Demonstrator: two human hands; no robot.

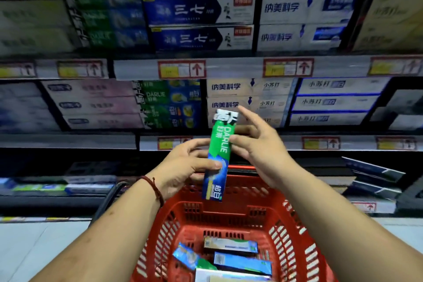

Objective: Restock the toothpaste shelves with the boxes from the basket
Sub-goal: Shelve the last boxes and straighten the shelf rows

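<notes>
- Facing store shelves (229, 67) packed with flat stacks of toothpaste boxes, with red and yellow price tags (182, 69) lining the rail under each row, and everything blurring towards the left and right edges.
- Showing blue boxes (196, 10) stacked on the upper shelf, and a green stack (169, 103) sitting just beside white boxes (245, 96) on the shelf below.
- Holding a green and blue toothpaste box (220, 144) nearly upright in front of the lower shelf rail, its top leaning slightly to the right, above the far rim of the basket.
- Gripping the lower half of that box with the left hand (183, 167), thumb pressing across the front and fingers curling round behind.
- Wearing a red string bracelet (155, 186) on the left wrist.
- Spreading the right hand (261, 149) open just to the right of the box, fingers straight and apart, thumb touching the box's right edge, clasping nothing.
- Looking down into a red plastic basket (293, 224) sitting below the hands, between the two forearms.
- Lying on the basket's bottom: more toothpaste boxes, among them a pale one (230, 245) set crosswise, a blue one (242, 263) just in front of it, and a tilted blue and green one (185, 256) to their left.
- Showing pale floor (34, 247) at the lower left.
</notes>
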